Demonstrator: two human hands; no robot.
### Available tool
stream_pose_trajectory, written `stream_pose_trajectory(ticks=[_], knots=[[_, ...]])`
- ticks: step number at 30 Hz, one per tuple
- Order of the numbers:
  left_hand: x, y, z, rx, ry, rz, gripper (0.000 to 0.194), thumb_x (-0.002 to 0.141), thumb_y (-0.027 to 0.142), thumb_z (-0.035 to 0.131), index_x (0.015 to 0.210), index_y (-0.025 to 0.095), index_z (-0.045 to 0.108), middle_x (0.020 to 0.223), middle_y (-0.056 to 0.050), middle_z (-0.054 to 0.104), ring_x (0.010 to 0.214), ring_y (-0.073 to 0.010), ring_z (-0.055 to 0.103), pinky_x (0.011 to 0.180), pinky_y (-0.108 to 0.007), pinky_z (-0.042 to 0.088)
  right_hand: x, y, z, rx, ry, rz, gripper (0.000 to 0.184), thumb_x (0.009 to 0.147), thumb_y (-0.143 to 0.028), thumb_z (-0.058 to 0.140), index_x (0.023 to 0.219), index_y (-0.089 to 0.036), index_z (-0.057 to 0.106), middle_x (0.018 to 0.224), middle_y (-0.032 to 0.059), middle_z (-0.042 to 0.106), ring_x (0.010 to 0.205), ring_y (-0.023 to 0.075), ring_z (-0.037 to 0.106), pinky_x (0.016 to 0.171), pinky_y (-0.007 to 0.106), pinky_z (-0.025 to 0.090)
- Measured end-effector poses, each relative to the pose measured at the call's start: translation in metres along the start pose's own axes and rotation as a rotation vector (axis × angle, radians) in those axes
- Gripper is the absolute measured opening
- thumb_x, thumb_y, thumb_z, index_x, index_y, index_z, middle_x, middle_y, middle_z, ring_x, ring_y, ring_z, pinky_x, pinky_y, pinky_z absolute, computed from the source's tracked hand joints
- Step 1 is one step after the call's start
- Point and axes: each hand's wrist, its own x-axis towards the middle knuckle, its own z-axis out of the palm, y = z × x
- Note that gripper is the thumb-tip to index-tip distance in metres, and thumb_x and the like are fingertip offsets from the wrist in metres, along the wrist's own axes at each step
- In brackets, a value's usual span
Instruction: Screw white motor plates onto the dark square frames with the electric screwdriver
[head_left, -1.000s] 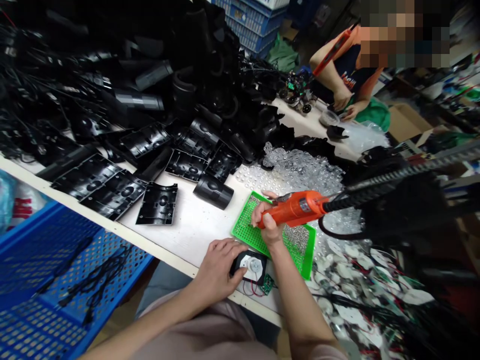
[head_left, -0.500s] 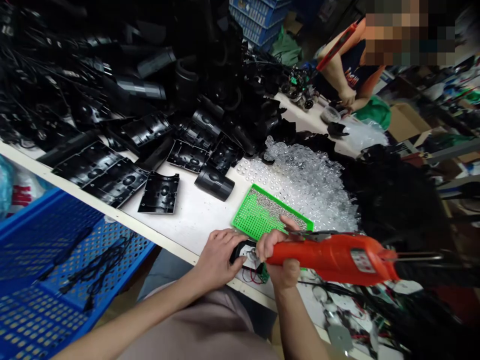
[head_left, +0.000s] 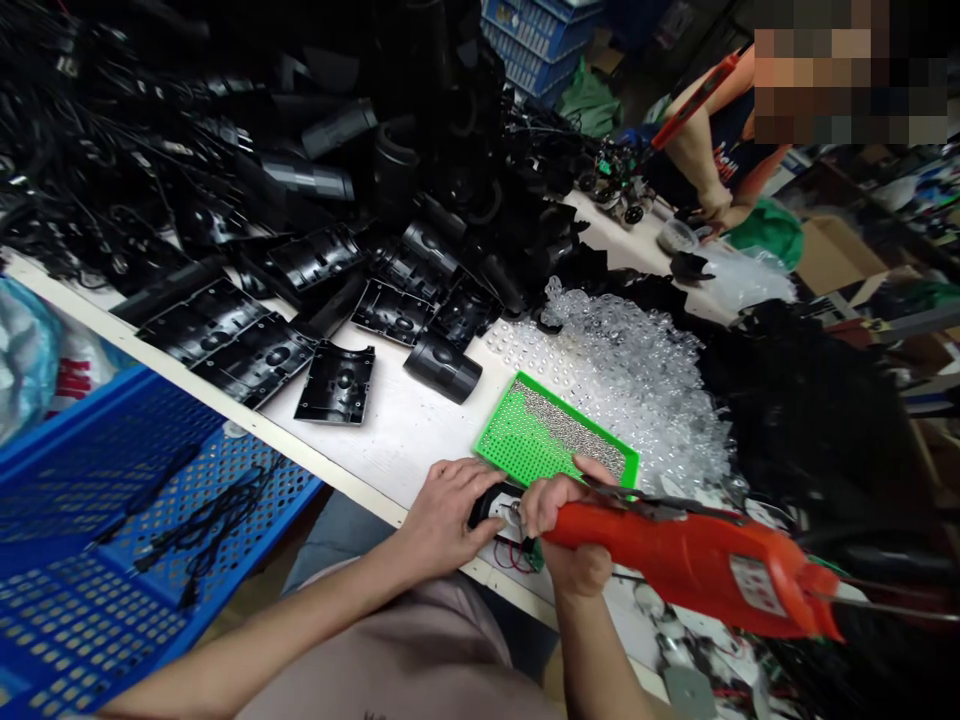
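Note:
My right hand (head_left: 568,528) is wrapped round the front of an orange-red electric screwdriver (head_left: 675,560), which lies nearly level with its tail to the right. The screwdriver's tip meets a small black housing with a white plate (head_left: 507,512); the exact contact point is too small to make out. From the left, my left hand (head_left: 450,512) presses on this housing, its fingers over the top and its thumb along the near side. Thin red wires (head_left: 512,556) hang from the housing. Just beyond both hands lies a green perforated tray (head_left: 517,450) with many small screws.
Black half-shells (head_left: 337,385) and a heap of black parts cover the table's left and back. Clear plastic pieces (head_left: 637,360) are piled behind the tray. A blue crate (head_left: 247,520) stands below the table edge. Across the table, another person's hands (head_left: 716,203) are at work.
The screwdriver's tail has swung downward and toward me while its tip stays at the housing. My left hand keeps its hold. The whole view has shifted slightly.

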Motion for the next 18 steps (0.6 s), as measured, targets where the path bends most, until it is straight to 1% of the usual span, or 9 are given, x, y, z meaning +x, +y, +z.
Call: stream_pose_trajectory(ticks=[2,5,8,10,15,17,18], knots=[[-0.001,-0.004,0.001,-0.035,0.074,0.019,0.040,0.084,0.039,0.065,0.121,0.025,0.058,0.119,-0.008,0.064,0.115,-0.0255,0.055,0.097,-0.043,0.039,0.002,-0.004,0.002,0.020,0.013,-0.002,0.047,0.079,-0.058,0.064,0.116,-0.030,0.055,0.053,-0.0082,0.045,0.039,0.0107,0.040,0.043,0.025,0.036],[-0.002,-0.009,0.004,-0.056,0.147,0.042,0.025,0.084,0.040,0.067,0.104,0.026,0.067,0.112,-0.006,0.067,0.111,-0.0241,0.058,0.095,-0.042,0.042,0.003,-0.007,0.004,0.036,0.015,0.002,0.047,0.080,-0.059,0.062,0.116,-0.030,0.055,0.053,-0.0085,0.044,0.038,0.0105,0.039,0.042,0.025,0.035],[-0.002,-0.010,0.004,-0.046,0.141,0.060,0.012,0.087,0.036,0.065,0.090,0.027,0.072,0.110,-0.004,0.067,0.110,-0.0233,0.059,0.095,-0.042,0.043,0.003,-0.008,0.006,0.060,0.001,0.006,0.046,0.080,-0.057,0.063,0.116,-0.029,0.055,0.054,-0.0081,0.045,0.039,0.0105,0.040,0.041,0.024,0.035],[-0.002,-0.011,0.003,-0.038,0.129,0.070,0.012,0.088,0.034,0.063,0.086,0.027,0.072,0.110,-0.004,0.068,0.111,-0.0231,0.059,0.095,-0.043,0.043,0.001,-0.008,0.006,0.075,-0.006,0.007,0.046,0.080,-0.056,0.064,0.116,-0.028,0.055,0.054,-0.0079,0.045,0.039,0.0104,0.040,0.040,0.024,0.035],[-0.003,-0.012,0.002,-0.010,0.134,0.100,0.016,0.091,0.036,0.059,0.086,0.027,0.072,0.112,-0.004,0.068,0.115,-0.0244,0.056,0.095,-0.044,0.042,-0.001,-0.008,0.006,0.066,-0.005,0.008,0.045,0.081,-0.056,0.063,0.116,-0.029,0.054,0.054,-0.0083,0.045,0.039,0.0103,0.040,0.039,0.023,0.035],[-0.004,-0.013,0.003,-0.002,0.154,0.104,0.018,0.090,0.039,0.060,0.097,0.027,0.070,0.116,-0.006,0.066,0.116,-0.0254,0.055,0.095,-0.044,0.042,-0.002,-0.009,0.005,0.057,0.003,0.012,0.047,0.080,-0.058,0.063,0.117,-0.030,0.054,0.054,-0.0084,0.045,0.039,0.0106,0.041,0.040,0.024,0.035],[-0.004,-0.012,0.003,-0.002,0.158,0.100,0.023,0.088,0.041,0.062,0.105,0.026,0.067,0.118,-0.007,0.065,0.116,-0.0259,0.055,0.095,-0.044,0.042,-0.002,-0.009,0.004,0.052,0.006,0.011,0.048,0.080,-0.058,0.063,0.117,-0.030,0.054,0.054,-0.0084,0.045,0.039,0.0107,0.041,0.041,0.024,0.036]])
